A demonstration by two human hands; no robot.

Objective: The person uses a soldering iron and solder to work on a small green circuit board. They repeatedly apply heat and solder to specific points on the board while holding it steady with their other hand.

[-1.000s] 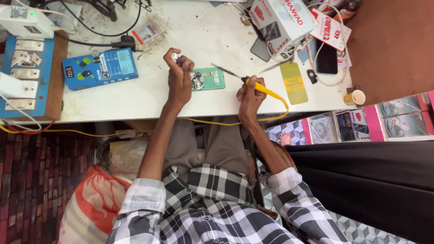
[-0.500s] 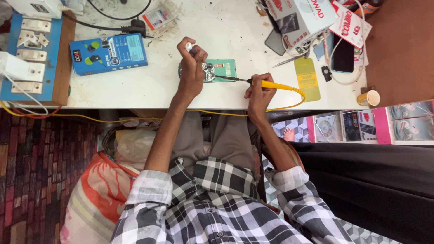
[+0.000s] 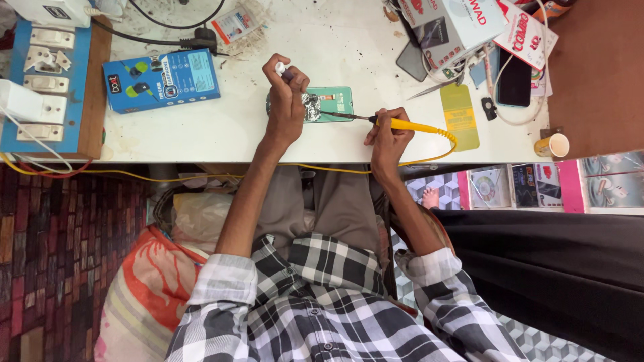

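Note:
A small green device (image 3: 333, 102) with a silvery patch lies on the white table (image 3: 221, 131). My left hand (image 3: 287, 100) hovers over its left end, fingers pinched on a small pale object whose kind I cannot tell. My right hand (image 3: 386, 134) grips a yellow-handled soldering iron (image 3: 402, 125). Its metal tip points left and reaches the green device. A yellow cord runs from the handle over the table's front edge.
A blue product box (image 3: 161, 79) and a blue switch board (image 3: 40, 80) with a white adapter sit at the left. Cartons (image 3: 456, 23), a black phone (image 3: 515, 75), a yellow card (image 3: 460, 115) and a paper cup (image 3: 554, 145) crowd the right. A striped cushion (image 3: 144, 288) lies below.
My left hand moved onto the green device's left end. My right hand swung the soldering iron down until its tip reached the device.

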